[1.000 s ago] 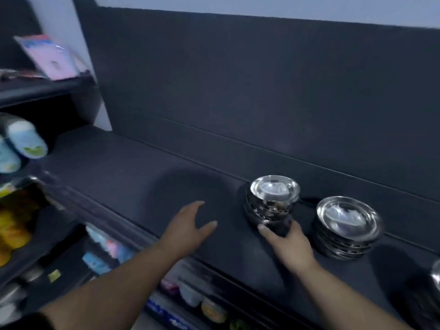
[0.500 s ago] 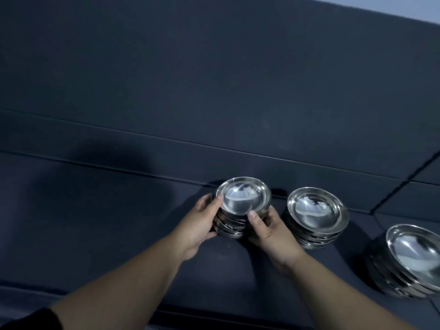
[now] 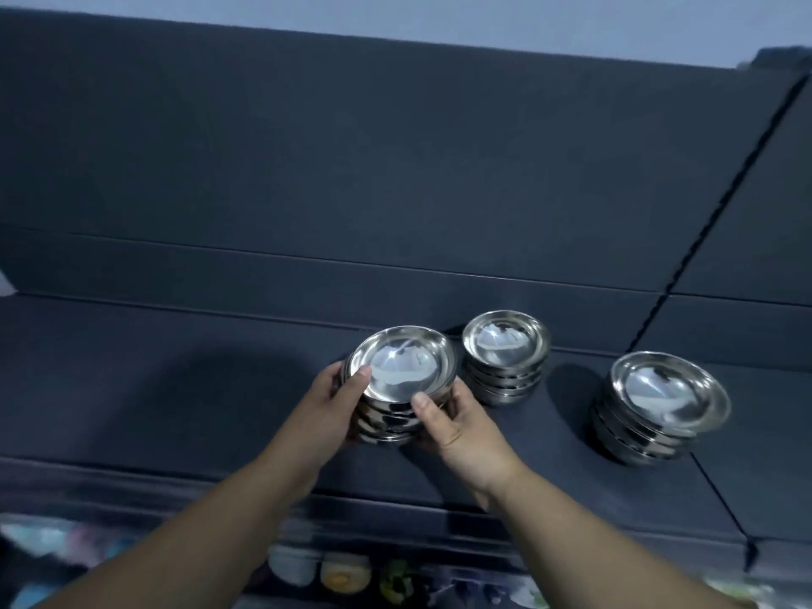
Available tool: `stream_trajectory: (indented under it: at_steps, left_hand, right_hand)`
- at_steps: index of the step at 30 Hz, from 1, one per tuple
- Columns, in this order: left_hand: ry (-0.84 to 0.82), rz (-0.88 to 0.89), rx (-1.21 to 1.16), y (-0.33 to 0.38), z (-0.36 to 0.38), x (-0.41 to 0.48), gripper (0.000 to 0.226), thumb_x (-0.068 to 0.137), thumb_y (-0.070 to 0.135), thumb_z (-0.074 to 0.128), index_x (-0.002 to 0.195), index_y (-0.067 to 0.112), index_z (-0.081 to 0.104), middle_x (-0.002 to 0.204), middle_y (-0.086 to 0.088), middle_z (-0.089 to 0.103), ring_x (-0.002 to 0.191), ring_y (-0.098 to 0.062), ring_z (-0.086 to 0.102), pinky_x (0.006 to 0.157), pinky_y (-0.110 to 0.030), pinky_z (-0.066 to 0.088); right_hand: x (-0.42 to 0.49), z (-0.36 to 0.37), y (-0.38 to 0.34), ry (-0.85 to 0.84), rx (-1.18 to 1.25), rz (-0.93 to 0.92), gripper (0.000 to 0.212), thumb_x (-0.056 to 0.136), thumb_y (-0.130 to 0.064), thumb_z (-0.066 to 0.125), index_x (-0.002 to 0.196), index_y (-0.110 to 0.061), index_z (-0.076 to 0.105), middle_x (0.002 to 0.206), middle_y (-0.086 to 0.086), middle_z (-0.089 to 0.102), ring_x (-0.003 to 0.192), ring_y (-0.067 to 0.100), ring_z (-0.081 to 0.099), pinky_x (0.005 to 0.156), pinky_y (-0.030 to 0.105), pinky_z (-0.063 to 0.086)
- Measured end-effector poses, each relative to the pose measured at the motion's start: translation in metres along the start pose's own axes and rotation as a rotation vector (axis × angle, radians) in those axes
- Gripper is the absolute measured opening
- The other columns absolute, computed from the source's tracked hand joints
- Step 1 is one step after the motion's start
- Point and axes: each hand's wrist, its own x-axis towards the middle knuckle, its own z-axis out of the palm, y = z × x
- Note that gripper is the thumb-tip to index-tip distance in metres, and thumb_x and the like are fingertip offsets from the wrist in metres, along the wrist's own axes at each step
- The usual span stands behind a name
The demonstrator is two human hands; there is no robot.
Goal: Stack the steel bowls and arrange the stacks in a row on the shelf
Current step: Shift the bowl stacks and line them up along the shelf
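Stack of steel bowls (image 3: pixel 397 391) sits betw both hands on the dark shelf (image 3: pixel 154 389). Left hand (image 3: pixel 327 406) wraps its left side, thumb on the top rim; right hand (image 3: pixel 457 426) grips the right side w/ thumb on the rim too. Just right of the right hand is a 2nd stack (image 3: pixel 505 360), then a 3rd stack (image 3: pixel 654 404) further right, well apart. Blurry colourful stuff (image 3: pixel 338 575) below the wrists.

Both bare forearms are extended from the near edge, converging toward the middle. The left hand (image 3: pixel 327 404) is curled round the left side of the bowl stack (image 3: pixel 404 367), thumb laid on its rim; the right hand (image 3: pixel 457 426) is curled round its right side, thumb likewise.
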Motion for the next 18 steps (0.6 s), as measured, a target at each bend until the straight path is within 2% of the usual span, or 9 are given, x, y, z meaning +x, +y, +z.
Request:
stream_trajectory:
  at_steps: [4,5,9,13,16,18]
  left_hand:
    - [0.001,0.042,0.062,-0.001,0.046,-0.066,0.039,0.089,0.055,0.054,0.122,0.035,0.055,0.113,0.009,0.069,0.104,-0.011,0.067,0.094,-0.040,0.053]
    - [-0.005,0.044,0.079,-0.002,0.064,-0.084,0.039,0.088,0.057,0.054,0.122,0.037,0.054,0.112,0.011,0.069,0.103,-0.010,0.066,0.093,-0.039,0.053]
    - [-0.138,-0.003,0.073,-0.007,0.154,-0.156,0.031,0.093,0.050,0.051,0.121,0.037,0.047,0.110,0.010,0.066,0.098,-0.010,0.065,0.070,-0.025,0.051]
    - [-0.371,-0.058,0.087,-0.025,0.254,-0.216,0.048,0.089,0.056,0.052,0.132,0.036,0.043,0.113,0.013,0.064,0.101,-0.009,0.065,0.081,-0.028,0.051]
    - [-0.552,-0.084,0.118,-0.038,0.325,-0.253,0.053,0.084,0.062,0.055,0.131,0.039,0.046,0.115,0.013,0.069,0.101,-0.008,0.068,0.084,-0.029,0.052]
    - [-0.635,-0.113,0.151,-0.047,0.369,-0.269,0.073,0.070,0.073,0.060,0.133,0.041,0.044,0.120,0.010,0.068,0.105,-0.012,0.067,0.092,-0.039,0.052]
  right_hand:
    - [-0.075,-0.042,-0.009,-0.008,-0.023,-0.037,0.063,0.072,-0.057,0.074,0.127,-0.035,0.052,0.121,-0.014,0.067,0.114,0.001,0.060,0.099,0.023,0.047]
    - [-0.096,-0.058,-0.010,0.007,-0.021,-0.041,0.063,0.072,-0.055,0.074,0.128,-0.034,0.052,0.120,-0.013,0.067,0.114,0.002,0.061,0.099,0.025,0.048]
    - [-0.188,-0.137,-0.008,0.098,-0.030,-0.047,0.060,0.074,-0.053,0.074,0.127,-0.034,0.052,0.119,-0.009,0.067,0.112,0.008,0.063,0.095,0.029,0.051]
    - [-0.286,-0.225,-0.005,0.257,-0.054,-0.006,0.069,0.065,-0.065,0.075,0.124,-0.036,0.054,0.119,-0.007,0.068,0.111,0.013,0.064,0.100,0.043,0.051]
    - [-0.354,-0.285,-0.003,0.378,-0.055,0.023,0.071,0.061,-0.071,0.075,0.120,-0.037,0.056,0.118,-0.010,0.069,0.111,0.011,0.065,0.101,0.045,0.050]
    - [-0.393,-0.319,-0.002,0.445,-0.050,0.051,0.068,0.063,-0.070,0.074,0.120,-0.037,0.056,0.117,-0.011,0.069,0.109,0.011,0.066,0.099,0.044,0.051]
